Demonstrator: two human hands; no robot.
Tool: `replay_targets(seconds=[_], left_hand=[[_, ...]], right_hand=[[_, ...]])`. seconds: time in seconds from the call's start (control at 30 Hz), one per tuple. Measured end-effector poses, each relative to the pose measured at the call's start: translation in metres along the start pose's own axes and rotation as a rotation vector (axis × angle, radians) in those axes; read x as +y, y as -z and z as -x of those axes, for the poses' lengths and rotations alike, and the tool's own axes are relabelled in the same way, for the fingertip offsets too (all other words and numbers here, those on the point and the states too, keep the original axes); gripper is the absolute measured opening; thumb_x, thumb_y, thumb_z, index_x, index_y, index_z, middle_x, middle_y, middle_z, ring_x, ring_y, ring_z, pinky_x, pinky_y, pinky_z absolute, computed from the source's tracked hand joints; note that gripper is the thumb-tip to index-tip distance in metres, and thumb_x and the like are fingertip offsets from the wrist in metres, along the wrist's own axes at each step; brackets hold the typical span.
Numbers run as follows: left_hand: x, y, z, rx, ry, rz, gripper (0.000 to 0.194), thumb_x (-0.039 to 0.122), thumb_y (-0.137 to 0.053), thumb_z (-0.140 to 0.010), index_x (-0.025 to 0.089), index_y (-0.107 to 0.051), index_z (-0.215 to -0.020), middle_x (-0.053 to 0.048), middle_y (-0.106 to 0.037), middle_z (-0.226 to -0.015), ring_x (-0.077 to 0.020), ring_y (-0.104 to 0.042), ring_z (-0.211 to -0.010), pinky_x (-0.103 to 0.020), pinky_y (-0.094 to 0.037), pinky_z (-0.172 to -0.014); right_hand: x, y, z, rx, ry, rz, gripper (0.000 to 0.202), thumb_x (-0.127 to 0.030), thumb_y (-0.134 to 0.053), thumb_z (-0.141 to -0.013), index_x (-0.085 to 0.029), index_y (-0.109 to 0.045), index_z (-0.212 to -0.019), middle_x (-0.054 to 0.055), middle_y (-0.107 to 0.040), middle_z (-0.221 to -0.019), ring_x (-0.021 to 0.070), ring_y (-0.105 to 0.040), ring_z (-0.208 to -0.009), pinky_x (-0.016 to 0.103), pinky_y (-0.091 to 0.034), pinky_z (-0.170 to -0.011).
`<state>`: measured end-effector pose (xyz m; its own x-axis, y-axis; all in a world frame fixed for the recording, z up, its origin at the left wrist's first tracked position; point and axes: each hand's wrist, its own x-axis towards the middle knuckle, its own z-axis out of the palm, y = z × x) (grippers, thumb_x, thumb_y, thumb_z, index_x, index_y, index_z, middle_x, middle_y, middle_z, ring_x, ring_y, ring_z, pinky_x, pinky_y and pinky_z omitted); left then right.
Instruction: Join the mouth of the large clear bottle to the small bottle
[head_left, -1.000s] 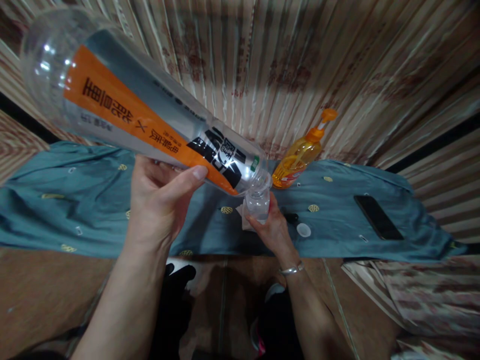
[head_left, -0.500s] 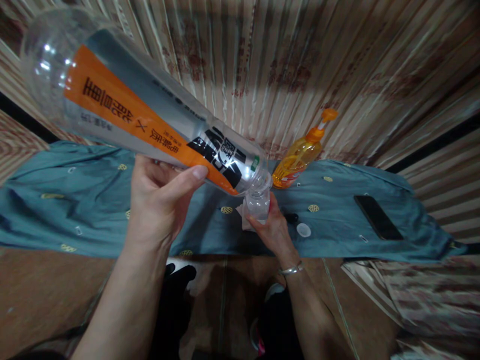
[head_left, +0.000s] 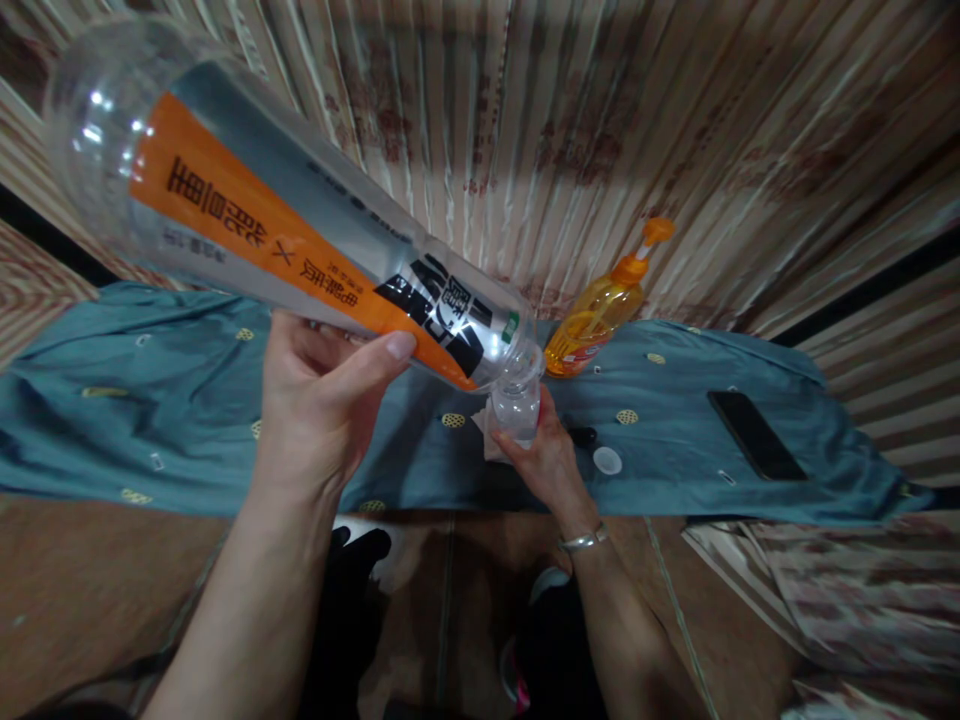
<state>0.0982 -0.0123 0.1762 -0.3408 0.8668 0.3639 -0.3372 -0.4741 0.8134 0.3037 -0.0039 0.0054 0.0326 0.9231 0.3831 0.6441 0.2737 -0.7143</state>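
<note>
My left hand (head_left: 322, 390) is closed around a large clear plastic bottle (head_left: 300, 230) with an orange and grey label. The bottle is tilted, its neck low on the right and its base high on the left. Under its mouth, my right hand (head_left: 544, 450) grips a small clear container (head_left: 516, 412). The mouth meets or overlaps the container's rim; I cannot tell whether they touch. No stream of liquid can be made out. A folded pale tissue (head_left: 491, 445) shows behind the container, partly hidden by my right hand.
A pump bottle (head_left: 592, 315) of orange liquid stands behind my right hand on the teal cloth (head_left: 420, 450). A white round cap (head_left: 607, 461) and a small black object (head_left: 583, 436) lie nearby. A phone (head_left: 756, 435) lies farther right. Pleated curtains (head_left: 465, 120) hang behind.
Almost nothing differs. Both hands keep their grip, and the large bottle stays tilted over the small container with barely any shift.
</note>
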Motion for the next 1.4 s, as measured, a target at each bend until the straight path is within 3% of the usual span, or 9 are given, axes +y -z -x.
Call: replay_targets(seconds=[0.37,0.97,1.4], left_hand=[[-0.0027,0.003,-0.0013,-0.042,-0.013,0.032,0.044,0.02,-0.104,-0.048,0.019,-0.069,-0.075,-0.004,-0.076,-0.08,-0.0333,-0.079,-0.097,-0.06,-0.061,-0.103],[-0.0007,0.0002,-0.0015,-0.041,-0.014,0.055,0.047,0.023,-0.107,-0.044,0.021,-0.068,-0.072,-0.001,-0.079,-0.08,-0.0262,-0.079,-0.084,-0.058,-0.063,-0.103],[-0.0008,0.0013,-0.0002,-0.012,-0.011,0.028,0.045,0.027,-0.107,-0.042,0.019,-0.07,-0.067,-0.002,-0.075,-0.075,-0.031,-0.079,-0.093,-0.059,-0.062,-0.104]], right_hand=[[0.0017,-0.0009,0.0004,-0.009,-0.003,-0.023,0.082,-0.043,-0.076,-0.09,-0.012,-0.042,-0.157,0.023,-0.069,-0.144,0.0388,-0.069,-0.134,0.06,-0.06,-0.111],[0.0007,-0.0004,0.0004,-0.006,-0.006,-0.013,0.084,-0.038,-0.079,-0.087,-0.013,-0.042,-0.158,0.022,-0.069,-0.146,0.0371,-0.068,-0.136,0.055,-0.06,-0.112],[0.0031,-0.0013,0.0007,-0.016,-0.001,-0.012,0.084,-0.044,-0.076,-0.089,-0.01,-0.041,-0.157,0.025,-0.068,-0.146,0.0393,-0.068,-0.136,0.06,-0.06,-0.112]])
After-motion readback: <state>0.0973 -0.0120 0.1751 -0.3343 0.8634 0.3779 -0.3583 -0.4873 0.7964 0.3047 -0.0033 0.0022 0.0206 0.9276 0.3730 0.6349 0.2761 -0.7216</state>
